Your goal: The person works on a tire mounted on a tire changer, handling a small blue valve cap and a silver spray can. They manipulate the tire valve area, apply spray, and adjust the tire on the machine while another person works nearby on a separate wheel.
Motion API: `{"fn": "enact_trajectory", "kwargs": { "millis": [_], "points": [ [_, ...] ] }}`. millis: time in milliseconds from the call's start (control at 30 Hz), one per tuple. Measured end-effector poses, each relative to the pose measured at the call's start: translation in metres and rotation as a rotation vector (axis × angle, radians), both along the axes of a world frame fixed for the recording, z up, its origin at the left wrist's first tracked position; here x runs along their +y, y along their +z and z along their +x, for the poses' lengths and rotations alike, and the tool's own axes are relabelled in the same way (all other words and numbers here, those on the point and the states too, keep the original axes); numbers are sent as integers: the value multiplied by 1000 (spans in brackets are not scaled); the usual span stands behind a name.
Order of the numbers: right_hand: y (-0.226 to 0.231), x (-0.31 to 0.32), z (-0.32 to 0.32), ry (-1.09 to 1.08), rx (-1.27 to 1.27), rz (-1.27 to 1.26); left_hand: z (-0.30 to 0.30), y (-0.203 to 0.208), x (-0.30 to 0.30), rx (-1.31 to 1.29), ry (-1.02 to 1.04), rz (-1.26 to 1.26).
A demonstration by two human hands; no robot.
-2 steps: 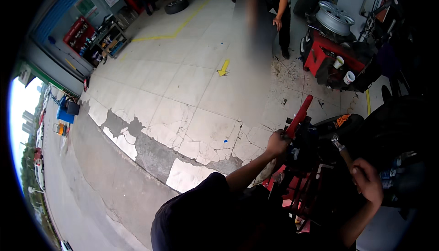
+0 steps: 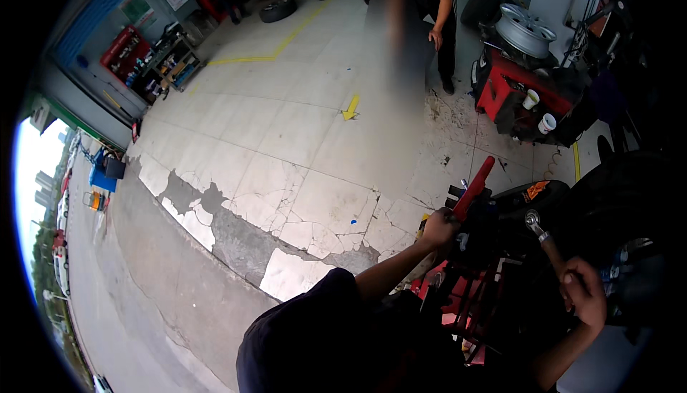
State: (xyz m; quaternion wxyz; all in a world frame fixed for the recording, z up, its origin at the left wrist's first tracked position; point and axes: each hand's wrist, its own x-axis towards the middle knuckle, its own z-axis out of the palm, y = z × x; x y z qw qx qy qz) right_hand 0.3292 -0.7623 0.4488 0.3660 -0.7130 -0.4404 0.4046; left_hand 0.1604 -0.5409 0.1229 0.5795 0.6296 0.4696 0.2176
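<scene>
Head view, 4 o'clock: my right hand (image 2: 585, 294) grasps ratchet (image 2: 549, 247), head toward 11 o'clock. My left hand (image 2: 438, 230) at red bar (image 2: 475, 188), which points to 1 o'clock; too dark to tell its grip.

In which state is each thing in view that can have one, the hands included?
Left hand: closed on the red bar
Right hand: closed on the wrench
Red bar: held, slanting
Wrench: held, head forward
Silver wheel: bare, lying on the red machine
Two cups: resting on the machine
Far tyre: lying on its side
Floor: cracked, partly broken
</scene>
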Motion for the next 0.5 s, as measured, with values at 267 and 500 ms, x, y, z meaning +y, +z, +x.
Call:
{"fn": "enact_trajectory", "kwargs": {
  "millis": [267, 500],
  "points": [
    [-45, -131, 119, 315, 741, 955, 38, -48, -16, 205, -271, 260],
    [30, -46, 42, 390, -106, 260, 16, -90, 27, 582, -808, 960]
  ]
}}
